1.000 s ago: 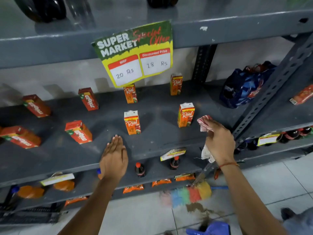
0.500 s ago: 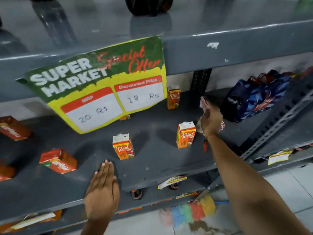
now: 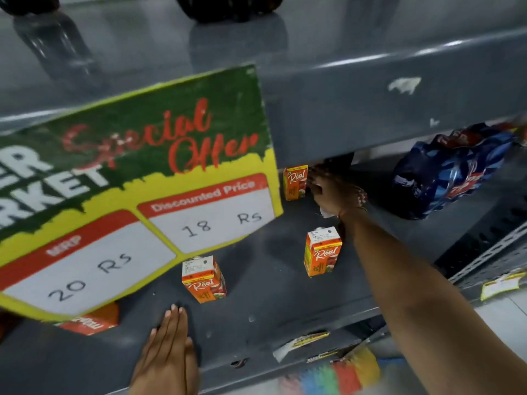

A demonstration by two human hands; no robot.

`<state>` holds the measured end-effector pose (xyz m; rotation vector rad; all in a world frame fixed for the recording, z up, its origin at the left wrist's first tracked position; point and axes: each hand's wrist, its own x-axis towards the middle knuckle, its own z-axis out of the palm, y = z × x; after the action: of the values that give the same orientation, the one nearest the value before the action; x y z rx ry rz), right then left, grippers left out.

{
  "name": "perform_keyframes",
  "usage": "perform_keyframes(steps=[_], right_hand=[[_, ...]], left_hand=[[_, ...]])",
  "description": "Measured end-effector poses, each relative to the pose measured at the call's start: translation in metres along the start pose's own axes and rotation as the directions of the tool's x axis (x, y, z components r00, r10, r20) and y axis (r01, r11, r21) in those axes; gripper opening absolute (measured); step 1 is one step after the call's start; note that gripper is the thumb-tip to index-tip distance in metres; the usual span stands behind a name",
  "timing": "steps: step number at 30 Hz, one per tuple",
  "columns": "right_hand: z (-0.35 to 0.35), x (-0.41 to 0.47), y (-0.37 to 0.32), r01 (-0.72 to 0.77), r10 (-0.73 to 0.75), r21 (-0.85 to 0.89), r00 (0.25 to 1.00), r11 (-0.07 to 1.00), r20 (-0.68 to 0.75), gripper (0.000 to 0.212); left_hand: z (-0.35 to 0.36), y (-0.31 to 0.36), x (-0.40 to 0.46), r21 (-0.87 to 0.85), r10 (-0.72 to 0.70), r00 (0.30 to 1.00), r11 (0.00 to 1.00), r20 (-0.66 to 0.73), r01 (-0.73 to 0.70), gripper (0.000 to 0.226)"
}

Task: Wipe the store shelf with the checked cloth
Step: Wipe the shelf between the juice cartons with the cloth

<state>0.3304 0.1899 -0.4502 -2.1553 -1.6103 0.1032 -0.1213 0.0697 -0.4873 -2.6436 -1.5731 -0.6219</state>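
Checked cloth (image 3: 361, 196) sits bunched deep at the back of the grey shelf (image 3: 271, 283), under the right hand (image 3: 332, 192), with red-and-white checks peeping out at the wrist side and a pale corner hanging just below the palm. The right hand's fingers are curled down over it, pressing it to the shelf surface; how tightly they close is hard to read through the blur. Room is tight there: a rear juice carton (image 3: 295, 182) stands just beside the fingertips, and a blue multipack (image 3: 447, 169) lies off to the right. Two more juice cartons, one mid-shelf (image 3: 322, 252) and one nearer (image 3: 204, 279), stand apart with bare shelf between. The left hand (image 3: 168, 354) lies flat and spread at the front edge, holding nothing. The price sign (image 3: 137, 189) overhangs the left side.
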Motion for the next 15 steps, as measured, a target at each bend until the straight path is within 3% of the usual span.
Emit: perform_keyframes(steps=[8,15], right_hand=[[-0.018,-0.06,0.005,0.085,-0.085,-0.008,0.996,0.996,-0.035,0.05],[-0.023,-0.113,0.008,0.059,-0.059,0.012,0.998,0.998,0.01,0.054]], left_hand=[[-0.007,0.01,-0.002,-0.022,-0.08,0.994,0.997,-0.071,0.079,0.052],[-0.018,0.016,-0.006,0.043,-0.114,0.993,0.993,0.013,0.113,0.052]])
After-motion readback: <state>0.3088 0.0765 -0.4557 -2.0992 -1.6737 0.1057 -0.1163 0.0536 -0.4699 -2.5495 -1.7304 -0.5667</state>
